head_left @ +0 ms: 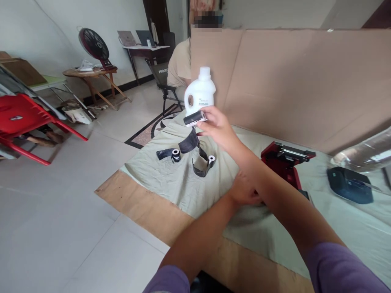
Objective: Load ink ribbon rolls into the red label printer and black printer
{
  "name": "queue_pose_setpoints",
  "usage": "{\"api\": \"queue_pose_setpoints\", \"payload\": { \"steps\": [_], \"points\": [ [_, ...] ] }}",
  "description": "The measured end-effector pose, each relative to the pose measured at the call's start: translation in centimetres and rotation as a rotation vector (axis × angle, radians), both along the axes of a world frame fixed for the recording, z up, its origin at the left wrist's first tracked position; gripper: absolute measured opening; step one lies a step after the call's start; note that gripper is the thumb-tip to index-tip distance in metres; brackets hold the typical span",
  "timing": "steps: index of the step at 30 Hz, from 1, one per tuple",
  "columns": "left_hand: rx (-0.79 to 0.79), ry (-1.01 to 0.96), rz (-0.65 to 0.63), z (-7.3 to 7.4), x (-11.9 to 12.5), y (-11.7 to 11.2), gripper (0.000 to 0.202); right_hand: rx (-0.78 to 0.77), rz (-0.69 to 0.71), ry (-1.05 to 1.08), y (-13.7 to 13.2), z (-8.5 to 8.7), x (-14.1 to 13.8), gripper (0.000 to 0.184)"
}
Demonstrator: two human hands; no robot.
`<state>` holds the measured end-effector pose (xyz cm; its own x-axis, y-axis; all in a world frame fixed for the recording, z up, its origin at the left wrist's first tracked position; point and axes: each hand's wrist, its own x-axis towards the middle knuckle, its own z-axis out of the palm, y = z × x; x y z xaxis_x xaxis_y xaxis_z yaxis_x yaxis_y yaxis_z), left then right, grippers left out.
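My right hand (216, 125) is closed around a small black roll (194, 118) with a whitish underside, held above the cloth in front of a white jug-shaped bottle (201, 91). Below it lie two partly unwound black rolls with white cores, one roll (176, 155) on the left and another roll (210, 160) on the right. A loose black strip (188, 141) trails up towards the held roll; whether they join is unclear. My left hand (244, 189) rests low beside an opened red-and-black device (282, 162). The right forearm covers its fingers and part of the device.
A pale green cloth (146, 171) covers the work surface, over brown board (131, 199). Tall cardboard (290, 81) stands behind. At right are a dark blue-black object (350, 185) and a clear plastic-wrapped roll (366, 150). Someone (180, 63) sits beyond; a red chair (27, 122) stands left.
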<state>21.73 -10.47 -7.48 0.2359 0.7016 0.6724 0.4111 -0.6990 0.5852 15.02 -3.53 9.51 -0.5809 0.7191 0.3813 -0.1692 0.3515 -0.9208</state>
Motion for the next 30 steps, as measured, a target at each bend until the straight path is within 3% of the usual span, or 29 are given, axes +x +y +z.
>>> {"api": "queue_pose_setpoints", "payload": {
  "steps": [4,7,9,12,14,17,21,25,30],
  "points": [
    [0.3,0.092,0.2,2.7,-0.5,-2.1,0.016,0.002,-0.12,0.065,-3.1,1.6,7.4,0.036],
    [0.56,0.152,0.175,6.9,-0.9,-5.0,0.01,0.031,-0.258,0.042,-5.0,1.1,13.0,0.032],
    [0.654,0.074,0.186,10.0,-1.3,-6.7,0.008,0.039,-0.315,0.016,-6.3,0.3,16.2,0.032],
    [0.521,-0.041,0.35,13.6,-2.1,-7.9,0.009,0.019,-0.329,-0.015,-8.5,-1.3,19.7,0.029],
    [0.303,0.014,0.419,14.4,-2.8,-8.2,0.015,-0.008,-0.318,-0.054,-10.0,-2.2,21.3,0.024],
    [-0.102,0.142,0.283,13.2,-4.0,-8.6,0.034,-0.082,-0.312,-0.109,-11.9,-3.1,22.8,0.019],
    [-0.478,0.141,0.045,9.2,-4.3,-9.9,0.06,-0.201,-0.293,-0.071,-13.2,-3.9,23.8,0.018],
    [-0.579,0.028,0.049,6.5,-2.0,-11.1,0.059,-0.237,-0.251,0.001,-13.2,-4.5,23.9,0.019],
    [-0.647,-0.19,0.03,5.7,-0.2,-11.0,0.026,-0.277,-0.257,-0.023,-13.5,-5.2,24.2,0.021]
  ]
}}
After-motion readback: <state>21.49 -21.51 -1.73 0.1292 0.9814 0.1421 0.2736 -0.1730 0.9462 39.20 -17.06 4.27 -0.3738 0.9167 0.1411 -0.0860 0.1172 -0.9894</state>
